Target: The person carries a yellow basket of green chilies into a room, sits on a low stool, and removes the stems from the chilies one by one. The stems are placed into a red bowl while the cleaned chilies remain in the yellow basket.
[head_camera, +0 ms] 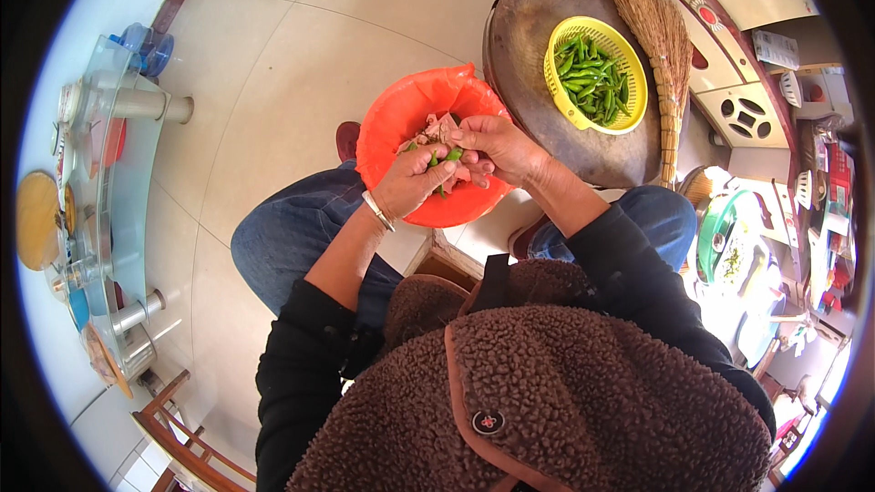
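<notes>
Over a bin lined with a red plastic bag (386,130), both of my hands come together. My left hand (410,181), with a silver bangle at its wrist, holds several green chili peppers (437,158). The fingertips of my right hand (502,147) pinch at the end of one pepper beside the left thumb. Pinkish scraps (437,128) lie in the bin below, partly hidden by my hands. To the right, a yellow plastic colander (564,109) full of green chili peppers (591,78) rests on a round, dark wooden board (523,61).
A straw broom (660,41) leans along the board's right side. At the left stands a glass shelf table (130,178) with several items on it. A wooden chair (164,417) is at the lower left. Cabinets (745,109) line the right, near a green-rimmed round object (714,232).
</notes>
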### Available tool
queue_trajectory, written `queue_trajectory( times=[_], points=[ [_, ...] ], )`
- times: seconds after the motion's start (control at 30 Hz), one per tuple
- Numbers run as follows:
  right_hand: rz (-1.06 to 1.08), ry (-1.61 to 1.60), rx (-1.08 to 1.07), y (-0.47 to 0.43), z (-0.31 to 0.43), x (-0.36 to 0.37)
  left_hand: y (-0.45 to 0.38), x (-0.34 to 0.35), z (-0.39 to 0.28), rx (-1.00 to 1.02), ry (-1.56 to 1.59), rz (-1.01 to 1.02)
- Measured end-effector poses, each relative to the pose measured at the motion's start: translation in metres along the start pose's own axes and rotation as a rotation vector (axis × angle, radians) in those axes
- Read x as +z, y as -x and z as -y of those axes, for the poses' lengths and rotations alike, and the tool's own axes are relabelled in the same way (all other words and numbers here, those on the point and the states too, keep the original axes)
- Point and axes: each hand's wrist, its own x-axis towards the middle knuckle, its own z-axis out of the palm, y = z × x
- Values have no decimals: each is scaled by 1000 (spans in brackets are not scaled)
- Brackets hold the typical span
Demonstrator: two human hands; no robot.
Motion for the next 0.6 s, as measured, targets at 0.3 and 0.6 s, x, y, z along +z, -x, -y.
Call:
queue_trajectory(
  times=[0.3,0.6],
  points=[
    [-86,844,-89,7,14,8,-5,-3,-3,-152,-435,-40],
    [-296,64,-36,-1,-6,8,-2,-2,-1,-101,-97,-86]
  ],
)
